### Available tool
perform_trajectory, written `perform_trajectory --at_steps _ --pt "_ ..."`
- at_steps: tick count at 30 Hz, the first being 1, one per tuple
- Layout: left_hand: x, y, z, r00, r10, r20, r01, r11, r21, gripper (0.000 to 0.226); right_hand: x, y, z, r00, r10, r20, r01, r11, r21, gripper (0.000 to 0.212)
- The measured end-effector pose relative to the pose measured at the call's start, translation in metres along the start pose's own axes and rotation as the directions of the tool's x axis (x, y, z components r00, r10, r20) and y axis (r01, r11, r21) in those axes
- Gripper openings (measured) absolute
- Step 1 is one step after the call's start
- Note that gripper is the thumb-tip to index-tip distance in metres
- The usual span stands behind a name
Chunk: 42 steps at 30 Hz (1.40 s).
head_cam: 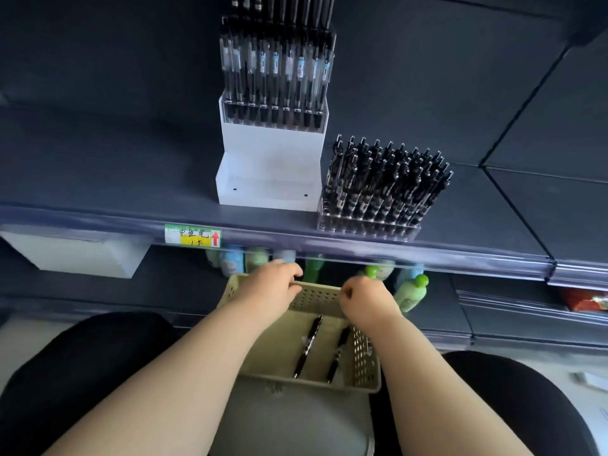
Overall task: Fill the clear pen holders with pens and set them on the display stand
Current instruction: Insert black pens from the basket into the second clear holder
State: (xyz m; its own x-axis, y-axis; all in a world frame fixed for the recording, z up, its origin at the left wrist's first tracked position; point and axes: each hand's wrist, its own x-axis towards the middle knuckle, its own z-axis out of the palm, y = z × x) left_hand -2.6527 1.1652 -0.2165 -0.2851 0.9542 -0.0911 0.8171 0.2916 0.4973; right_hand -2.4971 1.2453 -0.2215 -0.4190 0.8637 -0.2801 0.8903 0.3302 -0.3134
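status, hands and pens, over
Gripping basket rim: left hand, right hand. Two pens inside. Full clear holder beside display stand, not on it. Nothing blocking.

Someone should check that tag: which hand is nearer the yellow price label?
Left. The left hand grips the basket rim below and right of the price label; the right hand is farther right.

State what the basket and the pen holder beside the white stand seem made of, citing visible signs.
Basket: likely matt beige plastic, moulded with rows of holes. Pen holder: probably glossy clear acrylic; pens show through its walls.
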Motion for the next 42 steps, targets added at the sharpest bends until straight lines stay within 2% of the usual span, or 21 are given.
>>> perform_trajectory --at_steps 2,4,8,13,16,19,20,22,24,25,26,27,30,35,39,42 --pt "-0.002 -0.001 0.016 0.998 -0.037 0.057 0.038 0.999 -0.015 0.03 -0.001 0.01 0.016 0.983 0.151 0.105 -0.15 0.989 -0.016 0.027" --pt "-0.001 -0.004 0.031 0.991 -0.076 0.106 0.079 0.997 -0.023 0.032 -0.003 0.016 0.034 0.956 0.223 0.192 -0.22 0.975 -0.038 0.032" --pt "0.009 -0.008 0.052 0.974 -0.144 0.177 0.142 0.99 0.021 0.032 -0.003 0.014 0.057 0.926 0.254 0.279 -0.251 0.967 -0.05 0.031" --pt "0.026 -0.016 0.077 0.946 -0.205 0.25 0.198 0.979 0.055 0.031 0.009 0.014 0.075 0.915 0.264 0.304 -0.26 0.964 -0.054 0.031" --pt "0.033 -0.021 0.097 0.915 -0.27 0.299 0.27 0.962 0.044 0.031 0.018 0.012 0.084 0.872 0.357 0.335 -0.37 0.929 -0.027 0.035" --pt "0.039 -0.022 0.115 0.893 -0.299 0.336 0.307 0.951 0.031 0.033 0.026 0.009 0.094 0.85 0.357 0.387 -0.333 0.934 -0.129 0.037" --pt "0.041 -0.022 0.121 0.886 -0.304 0.349 0.314 0.949 0.03 0.035 0.03 0.013 0.101 0.857 0.343 0.386 -0.323 0.939 -0.117 0.039" --pt "0.045 -0.021 0.132 0.873 -0.314 0.372 0.33 0.944 0.023 0.038 0.038 0.015 0.106 0.869 0.33 0.368 -0.334 0.941 -0.056 0.047" --pt "0.048 -0.021 0.141 0.862 -0.33 0.385 0.347 0.938 0.027 0.041 0.039 0.016 0.107 0.874 0.337 0.35 -0.387 0.918 0.083 0.048" --pt "0.048 -0.02 0.146 0.852 -0.342 0.396 0.356 0.934 0.041 0.042 0.039 0.013 0.106 0.835 0.443 0.326 -0.528 0.812 0.249 0.044" --pt "0.048 -0.021 0.151 0.841 -0.351 0.412 0.36 0.931 0.058 0.042 0.04 0.015 0.11 0.822 0.466 0.328 -0.567 0.726 0.389 0.04" --pt "0.047 -0.02 0.154 0.83 -0.359 0.427 0.365 0.928 0.072 0.04 0.041 0.016 0.115 0.826 0.452 0.339 -0.563 0.707 0.429 0.038" --pt "0.047 -0.021 0.163 0.808 -0.371 0.457 0.394 0.918 0.049 0.033 0.046 0.022 0.131 0.815 0.478 0.326 -0.571 0.757 0.318 0.042" --pt "0.05 -0.026 0.166 0.753 -0.431 0.498 0.476 0.878 0.041 0.036 0.049 0.026 0.144 0.822 0.441 0.362 -0.539 0.807 0.241 0.033" --pt "0.051 -0.032 0.163 0.711 -0.444 0.546 0.535 0.845 -0.008 0.041 0.047 0.023 0.14 0.823 0.375 0.427 -0.525 0.789 0.319 0.033" --pt "0.049 -0.036 0.161 0.721 -0.461 0.517 0.563 0.825 -0.049 0.038 0.044 0.02 0.14 0.841 0.312 0.441 -0.491 0.784 0.381 0.032"
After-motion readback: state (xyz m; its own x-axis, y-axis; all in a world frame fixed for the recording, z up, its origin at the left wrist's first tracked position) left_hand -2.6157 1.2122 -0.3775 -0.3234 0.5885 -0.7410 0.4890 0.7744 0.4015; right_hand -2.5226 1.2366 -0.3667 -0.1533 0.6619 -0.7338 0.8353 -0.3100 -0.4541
